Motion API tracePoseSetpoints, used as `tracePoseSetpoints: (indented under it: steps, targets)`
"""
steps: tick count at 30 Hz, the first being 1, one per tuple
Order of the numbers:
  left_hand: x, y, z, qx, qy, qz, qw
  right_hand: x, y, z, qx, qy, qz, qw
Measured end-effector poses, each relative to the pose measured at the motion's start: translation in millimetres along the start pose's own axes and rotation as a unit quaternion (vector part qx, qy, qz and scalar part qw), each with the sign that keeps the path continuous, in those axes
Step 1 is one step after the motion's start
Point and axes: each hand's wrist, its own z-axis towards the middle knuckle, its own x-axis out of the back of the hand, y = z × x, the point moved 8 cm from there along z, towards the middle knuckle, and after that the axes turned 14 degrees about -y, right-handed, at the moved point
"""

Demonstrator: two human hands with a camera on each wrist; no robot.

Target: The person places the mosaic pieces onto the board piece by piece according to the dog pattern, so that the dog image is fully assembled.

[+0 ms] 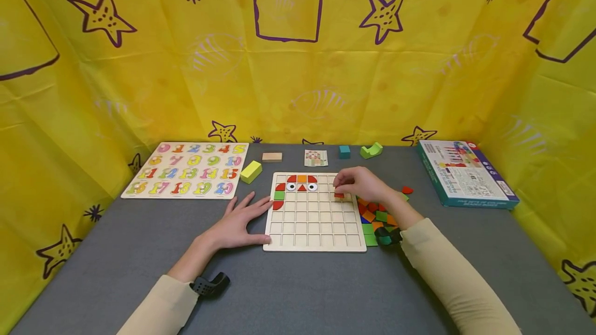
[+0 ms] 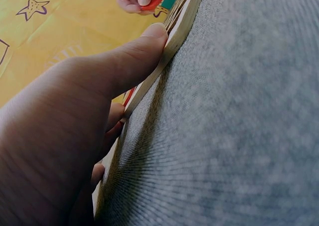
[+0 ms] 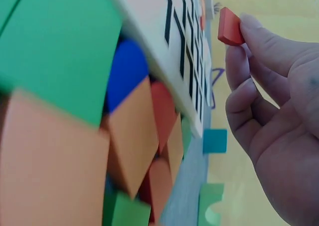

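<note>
A wooden grid board (image 1: pixel 314 226) lies on the grey table, with red, orange and green pieces and two eye tiles filling part of its top rows. My right hand (image 1: pixel 360 184) pinches a small red piece (image 1: pixel 339 196) (image 3: pixel 230 27) just over the board's right side. My left hand (image 1: pixel 237 224) rests flat on the table, fingers straight, its thumb (image 2: pixel 130 61) against the board's left edge (image 2: pixel 169 51). A heap of loose coloured pieces (image 1: pixel 376 216) (image 3: pixel 134 136) lies along the board's right edge.
A number puzzle board (image 1: pixel 186 169) lies at the back left. A yellow-green block (image 1: pixel 251 171), a wooden block (image 1: pixel 272 157), a pattern card (image 1: pixel 315 157), a teal cube (image 1: pixel 344 151) and a green arch block (image 1: pixel 371 150) sit behind the grid board. A game box (image 1: pixel 465 172) lies at right.
</note>
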Motion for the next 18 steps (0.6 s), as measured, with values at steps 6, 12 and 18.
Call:
tracePoseSetpoints:
  steps: [6, 12, 18]
  targets:
    - [0.5, 0.9, -0.5, -0.002, 0.000, -0.004, 1.0000, -7.3, -6.4, 11.9, -0.004, -0.017, 0.006, 1.000]
    - [0.4, 0.6, -0.8, -0.001, -0.001, -0.003, 1.0000, -12.8, -14.6, 23.4, 0.013, -0.021, 0.008, 1.000]
    - [0.2, -0.3, -0.7, -0.003, 0.001, -0.002, 1.0000, -19.1, -23.2, 40.2, 0.019, -0.020, -0.005, 1.000]
